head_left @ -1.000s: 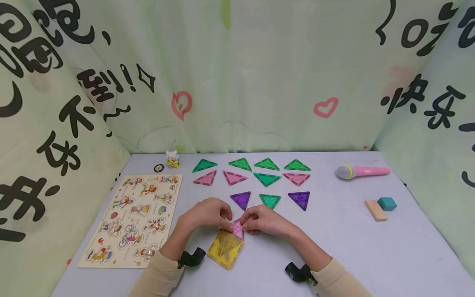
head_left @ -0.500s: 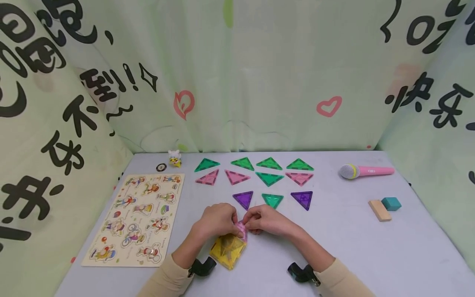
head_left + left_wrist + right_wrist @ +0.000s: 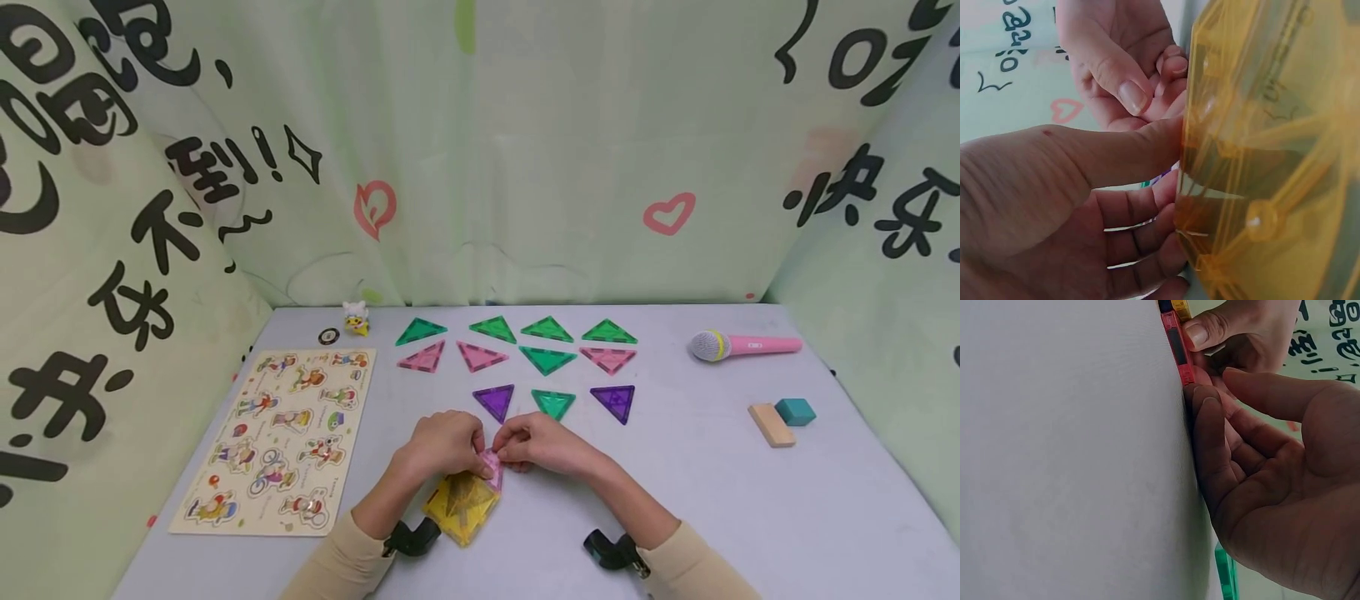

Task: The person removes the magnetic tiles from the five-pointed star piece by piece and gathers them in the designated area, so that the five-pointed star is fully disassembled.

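Fingers of my left hand (image 3: 447, 443) hold a pink translucent triangular magnetic tile (image 3: 494, 478), thumb on its face. The tile lies against the far corner of a yellow square magnetic tile piece (image 3: 461, 521), over which a darker yellow triangle shape shows. In the right wrist view the pink tile (image 3: 1175, 344) shows its edge with a dark strip, low at the tabletop. My right hand (image 3: 542, 443) has its curled fingertips on the pink tile's other end. In the left wrist view the yellow piece (image 3: 1266, 181) fills the right side and hides the left fingertips.
Beyond the hands lie rows of green tiles (image 3: 547, 362), pink tiles (image 3: 607, 361) and purple tiles (image 3: 613, 403). A picture board (image 3: 251, 492) is at left, near a small figurine (image 3: 356, 318) and black ring (image 3: 328, 336). At right are a pink microphone (image 3: 757, 345), a wooden block (image 3: 771, 425) and a teal block (image 3: 795, 412).
My left hand has shifted right and toward me, its thumb now covering more of the pink tile. The right hand stays at the tile. The whole view has drifted slightly.
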The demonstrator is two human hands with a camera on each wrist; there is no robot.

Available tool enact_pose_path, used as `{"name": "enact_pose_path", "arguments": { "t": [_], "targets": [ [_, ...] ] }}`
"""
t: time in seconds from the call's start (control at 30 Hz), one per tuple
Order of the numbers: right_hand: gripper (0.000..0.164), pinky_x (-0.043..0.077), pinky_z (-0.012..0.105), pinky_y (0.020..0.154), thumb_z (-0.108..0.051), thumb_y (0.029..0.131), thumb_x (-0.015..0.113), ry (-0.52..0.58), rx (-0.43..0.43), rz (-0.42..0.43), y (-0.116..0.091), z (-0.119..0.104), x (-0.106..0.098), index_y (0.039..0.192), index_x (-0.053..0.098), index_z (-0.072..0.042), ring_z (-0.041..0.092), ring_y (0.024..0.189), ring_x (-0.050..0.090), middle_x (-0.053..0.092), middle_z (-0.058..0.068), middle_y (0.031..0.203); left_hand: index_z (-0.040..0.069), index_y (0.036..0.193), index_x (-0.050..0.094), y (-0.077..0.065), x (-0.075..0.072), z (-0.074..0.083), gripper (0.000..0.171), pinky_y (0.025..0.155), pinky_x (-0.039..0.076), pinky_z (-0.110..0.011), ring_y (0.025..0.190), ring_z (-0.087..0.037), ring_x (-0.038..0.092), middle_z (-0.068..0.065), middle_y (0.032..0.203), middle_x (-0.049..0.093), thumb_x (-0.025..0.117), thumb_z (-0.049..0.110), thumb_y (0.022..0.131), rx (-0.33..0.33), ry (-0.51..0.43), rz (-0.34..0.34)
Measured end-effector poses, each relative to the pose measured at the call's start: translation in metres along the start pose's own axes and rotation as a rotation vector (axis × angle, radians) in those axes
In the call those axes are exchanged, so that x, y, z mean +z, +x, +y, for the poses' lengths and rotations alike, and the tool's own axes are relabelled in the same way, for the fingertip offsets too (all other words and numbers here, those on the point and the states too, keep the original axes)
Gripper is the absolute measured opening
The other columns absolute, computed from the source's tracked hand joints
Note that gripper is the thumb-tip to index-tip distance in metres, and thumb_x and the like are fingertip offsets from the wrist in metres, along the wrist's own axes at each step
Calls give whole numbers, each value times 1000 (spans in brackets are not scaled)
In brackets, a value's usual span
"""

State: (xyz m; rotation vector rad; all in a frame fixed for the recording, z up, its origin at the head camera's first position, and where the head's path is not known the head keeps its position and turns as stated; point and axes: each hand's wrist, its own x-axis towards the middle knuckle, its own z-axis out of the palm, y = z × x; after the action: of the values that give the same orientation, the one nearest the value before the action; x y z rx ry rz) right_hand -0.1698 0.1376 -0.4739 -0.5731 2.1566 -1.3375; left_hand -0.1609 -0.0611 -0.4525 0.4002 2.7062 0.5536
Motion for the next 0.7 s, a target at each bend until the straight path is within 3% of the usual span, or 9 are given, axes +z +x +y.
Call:
{"name": "enact_pose_path", "arguments": {
  "t": [0.2,0.33,0.53,0.7],
  "targets": [
    [15,54,25,66,-12,94,62,-14,-15,9,0,0,-1,102,70,-3,13,72,62,70,7,82,19,83,59,-4,1,5,50,63,37,-31,67,-10,50,7,72,54,91,52,62,20,75,-7],
    [14,54,26,65,-12,94,62,-14,-19,21,0,1,0,102,70,-4,14,72,63,70,6,81,20,83,60,-7,3,11,50,64,38,-31,68,-10,50,7,75,54,90,54,62,23,122,-8],
    [15,54,26,65,-13,94,63,4,-14,20,0,0,1,102,70,-2,13,71,64,71,8,81,19,82,60,-8,7,15,45,66,37,-32,67,-11,50,6,73,54,90,48,65,-11,100,-10],
    [16,54,27,65,-12,93,64,9,-12,17,-2,-4,0,102,69,0,14,71,63,71,11,82,18,80,61,-8,7,13,43,64,35,-30,65,-11,49,6,70,54,91,46,65,2,66,6]
  ]
}}
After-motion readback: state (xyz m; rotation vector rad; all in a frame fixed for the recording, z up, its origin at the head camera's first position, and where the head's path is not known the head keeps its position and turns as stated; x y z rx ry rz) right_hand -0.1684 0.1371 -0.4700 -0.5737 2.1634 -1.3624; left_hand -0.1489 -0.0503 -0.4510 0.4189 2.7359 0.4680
